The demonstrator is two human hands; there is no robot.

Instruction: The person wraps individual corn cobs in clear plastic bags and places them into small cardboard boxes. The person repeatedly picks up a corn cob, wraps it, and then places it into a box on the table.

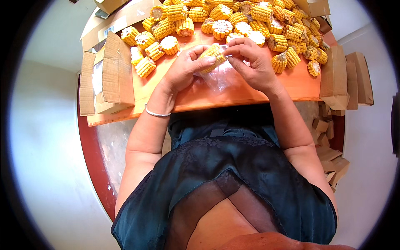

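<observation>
My left hand (188, 64) grips a short piece of yellow corn cob (213, 59), with the thumb lying across its kernels. A clear plastic bag (218, 78) hangs below and beside that piece, above the orange tabletop (200, 101). How far the bag encloses the corn cannot be made out. My right hand (254, 64) is at the cob's right end, thumb and fingertips pinching the bag's edge. Beyond both hands lies a heap of cut corn cob pieces (222, 28), some showing pale cut ends. A smaller group of pieces (146, 67) sits to the left.
An open cardboard box (117, 75) stands at the table's left edge, holding something pale. More cardboard boxes (334, 78) flank the right edge. Another carton (315, 7) is at the back right. Cardboard pieces (331, 162) are piled on the floor at right.
</observation>
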